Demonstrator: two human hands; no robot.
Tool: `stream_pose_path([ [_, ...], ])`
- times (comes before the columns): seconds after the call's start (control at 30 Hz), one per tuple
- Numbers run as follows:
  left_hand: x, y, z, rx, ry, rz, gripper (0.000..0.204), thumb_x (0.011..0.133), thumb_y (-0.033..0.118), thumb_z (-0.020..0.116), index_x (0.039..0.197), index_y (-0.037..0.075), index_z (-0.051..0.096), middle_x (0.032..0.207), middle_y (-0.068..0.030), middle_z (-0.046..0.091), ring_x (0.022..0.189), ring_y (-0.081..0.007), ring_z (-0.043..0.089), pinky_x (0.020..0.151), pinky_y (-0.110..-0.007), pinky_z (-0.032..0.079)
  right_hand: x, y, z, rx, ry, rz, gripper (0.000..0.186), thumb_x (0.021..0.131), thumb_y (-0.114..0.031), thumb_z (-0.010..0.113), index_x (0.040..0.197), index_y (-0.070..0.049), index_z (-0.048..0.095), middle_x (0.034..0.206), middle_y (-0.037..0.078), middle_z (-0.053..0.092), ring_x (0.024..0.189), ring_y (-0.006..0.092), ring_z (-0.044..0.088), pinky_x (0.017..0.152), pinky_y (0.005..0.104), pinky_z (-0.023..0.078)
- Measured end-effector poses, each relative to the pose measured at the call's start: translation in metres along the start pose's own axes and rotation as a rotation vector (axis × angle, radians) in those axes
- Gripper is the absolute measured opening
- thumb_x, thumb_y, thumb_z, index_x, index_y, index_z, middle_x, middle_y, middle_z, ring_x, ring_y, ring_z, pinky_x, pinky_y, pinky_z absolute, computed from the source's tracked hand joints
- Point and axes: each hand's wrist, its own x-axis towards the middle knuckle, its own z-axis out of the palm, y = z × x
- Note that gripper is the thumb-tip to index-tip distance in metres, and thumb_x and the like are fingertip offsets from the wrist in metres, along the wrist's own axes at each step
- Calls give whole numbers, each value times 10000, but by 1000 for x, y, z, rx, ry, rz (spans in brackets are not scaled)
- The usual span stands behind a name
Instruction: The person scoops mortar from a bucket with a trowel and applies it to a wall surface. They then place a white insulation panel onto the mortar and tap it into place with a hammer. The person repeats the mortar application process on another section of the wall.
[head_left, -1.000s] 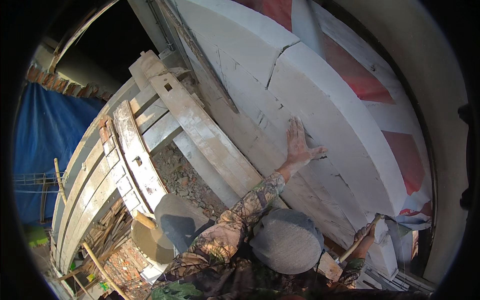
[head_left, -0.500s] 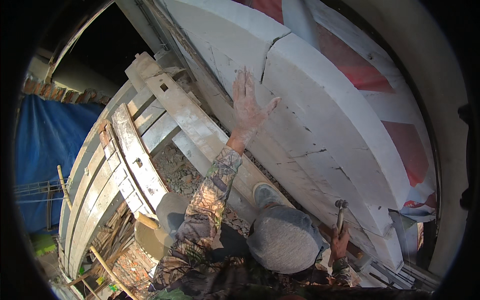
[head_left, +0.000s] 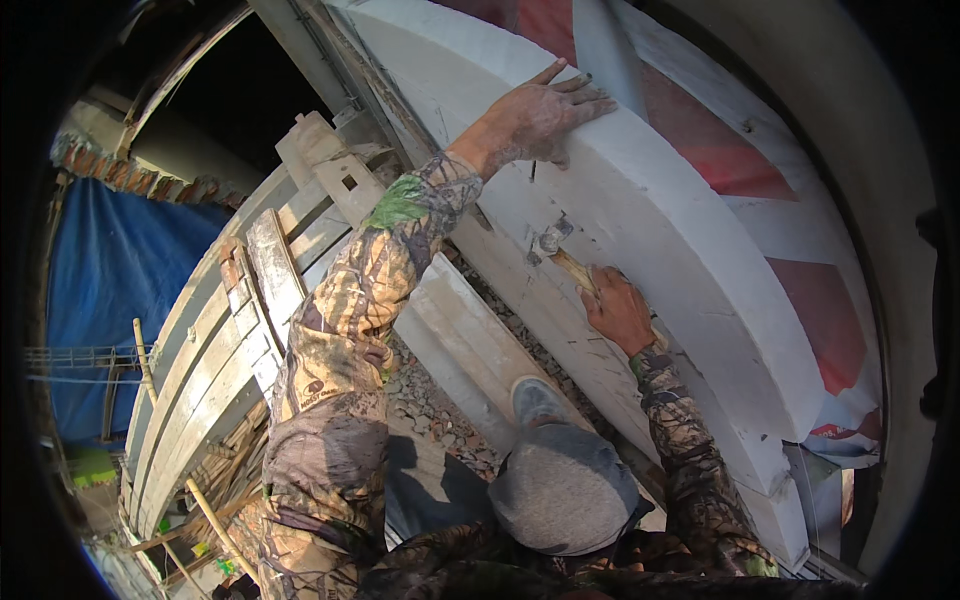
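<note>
My left hand is raised to the top edge of the curved white block wall, its fingers spread over the edge near a crack. Lower and to the right, my right hand grips the wooden handle of a hammer. The hammer's metal head is at the wall face, over a scuffed, marked patch; whether it touches cannot tell. Both forearms are in camouflage sleeves, and my grey-clad knee is at the bottom, with my foot on a concrete ledge.
Curved concrete beams and rubble lie to the left, with bamboo poles below them. A blue tarp hangs beside broken brickwork. Red-and-white sheeting stands behind the wall at right.
My left hand has moved upward and onto the wall's top edge. My right hand has brought the hammer up from the lower right to the middle of the wall face.
</note>
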Motion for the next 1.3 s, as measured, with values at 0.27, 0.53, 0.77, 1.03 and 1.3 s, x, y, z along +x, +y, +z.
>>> stream_pose_path([
  [0.27,0,-1,0,14,1,8,1051,656,401,936,1568,247,435,1594,0,486,1523,-223,368,1331,-492,104,-5,9,16,40,-4,40,373,973,-237,633,1217,45,625,1048,251,641,878,468,665,775,530,549],
  [0.53,-5,-2,8,-42,74,-14,1125,613,396,943,1586,256,397,1600,17,476,1528,-195,355,1339,-492,105,-32,-3,7,166,22,129,318,1002,-215,604,1175,51,587,914,265,651,762,470,655,698,536,527],
  [0.77,-1,6,-1,-106,119,30,1156,579,436,940,1572,154,419,1592,-64,483,1536,-267,339,1316,-518,152,-249,-1,-38,352,-91,545,348,1085,-305,489,1121,39,524,654,261,585,606,455,609,577,515,461],
  [1.03,4,11,-12,-100,89,18,1146,589,456,922,1565,117,427,1588,-93,488,1532,-299,350,1305,-527,152,-403,23,-101,1129,1098,1418,339,1111,-402,421,988,-105,528,674,-26,455,461,105,404,435,292,385],
  [1.3,7,19,-19,-99,88,10,1141,592,428,935,1562,104,430,1583,-105,493,1530,-312,351,1298,-535,154,-338,81,-102,1487,1028,1017,267,1108,-376,414,1009,-134,467,661,-40,413,470,104,404,441,291,382],
])
